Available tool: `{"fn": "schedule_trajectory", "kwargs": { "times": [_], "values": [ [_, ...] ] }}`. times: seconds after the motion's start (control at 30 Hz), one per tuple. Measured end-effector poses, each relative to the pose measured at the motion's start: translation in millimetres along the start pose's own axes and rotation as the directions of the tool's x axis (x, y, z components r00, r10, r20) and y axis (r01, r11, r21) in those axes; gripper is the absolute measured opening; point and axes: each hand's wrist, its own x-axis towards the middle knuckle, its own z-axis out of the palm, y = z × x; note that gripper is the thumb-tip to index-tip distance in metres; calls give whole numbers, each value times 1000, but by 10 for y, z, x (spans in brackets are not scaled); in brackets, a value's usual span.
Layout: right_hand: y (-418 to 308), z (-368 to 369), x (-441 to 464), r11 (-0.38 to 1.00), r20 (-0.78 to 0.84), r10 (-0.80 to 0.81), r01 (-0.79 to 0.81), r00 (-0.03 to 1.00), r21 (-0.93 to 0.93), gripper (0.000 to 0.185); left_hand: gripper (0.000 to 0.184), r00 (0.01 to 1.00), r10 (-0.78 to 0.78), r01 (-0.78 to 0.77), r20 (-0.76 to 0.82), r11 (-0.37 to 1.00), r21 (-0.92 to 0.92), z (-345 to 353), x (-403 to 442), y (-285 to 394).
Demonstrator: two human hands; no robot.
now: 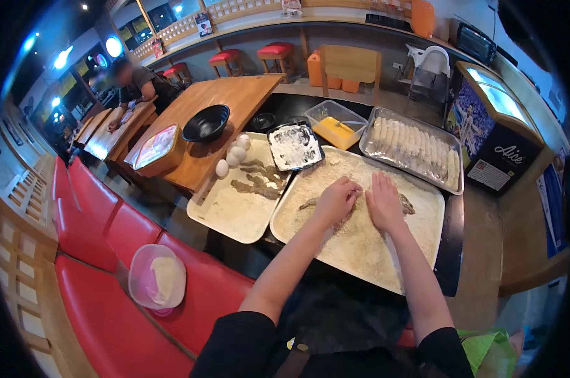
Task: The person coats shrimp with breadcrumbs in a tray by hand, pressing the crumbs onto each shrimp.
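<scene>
My left hand (339, 200) is over the tray of breadcrumbs (354, 268), its fingers curled inward; whatever they hold is hidden. Beside it, my right hand (383, 203) lies flat on the crumbs with fingers stretched out. A shrimp (309, 203) shows left of my left hand, and another shrimp (406, 204) pokes out right of my right hand. A second white tray (231, 217) on the left holds several raw shrimp (258, 186) and several eggs (236, 155). Behind are a black dish of white flour (295, 146) and a clear tub of yellow liquid (335, 129).
A metal tray (458, 184) of breaded shrimp stands at the back right. On the wooden table (247, 94) are a black bowl (206, 123) and a lidded container (158, 148). A plastic tub (157, 277) sits on the red bench (108, 302). A person (140, 85) sits far left.
</scene>
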Motion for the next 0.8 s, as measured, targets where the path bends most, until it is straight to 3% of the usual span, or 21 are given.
{"fn": "schedule_trajectory", "kwargs": {
  "times": [0.2,0.37,0.8],
  "values": [
    [6,23,12,1000,12,13,-13,1000,-14,61,10,996,-93,93,5,995,-37,-35,22,70],
    [-20,-15,-15,999,22,24,-25,999,29,61,12,1000,3,-4,28,1000,28,-44,-4,61],
    [-32,-48,-28,999,3,2,-2,1000,35,57,11,993,62,-75,95,989,130,-33,43,100]
  ]
}}
